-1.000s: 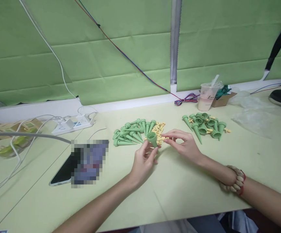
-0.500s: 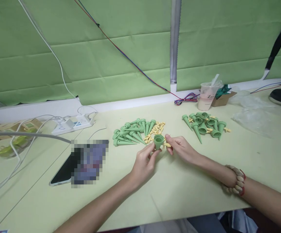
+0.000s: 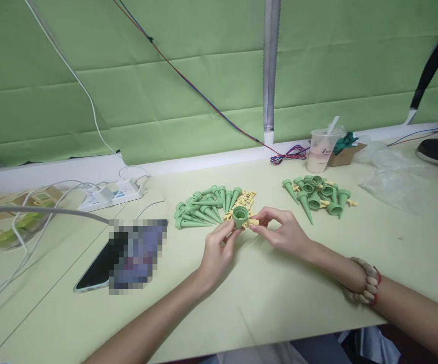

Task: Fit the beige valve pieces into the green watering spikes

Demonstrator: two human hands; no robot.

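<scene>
My left hand (image 3: 217,251) pinches a green plastic watering spike (image 3: 240,215), its round open end tilted toward me. From the side of that spike juts a small yellow valve (image 3: 253,222), and the thumb and fingers of my right hand (image 3: 285,233) close on its outer end. Behind my hands lie a pile of green spikes (image 3: 199,205) without valves and a heap of loose yellow valves (image 3: 246,198). On the right is a second group of spikes (image 3: 314,194), several with yellow valves showing at their sides. My fingers hide the held spike's lower part.
A phone (image 3: 101,268) lies at the left, near a power strip (image 3: 112,194) with white cables. At the back right stand a drink cup (image 3: 320,151) with a straw and a small cardboard box (image 3: 345,155). Clear plastic bags (image 3: 387,187) lie beyond.
Both hands and the spike have shifted slightly left. My right hand has turned, its fingers now coming onto the yellow valve's outer end from the right.
</scene>
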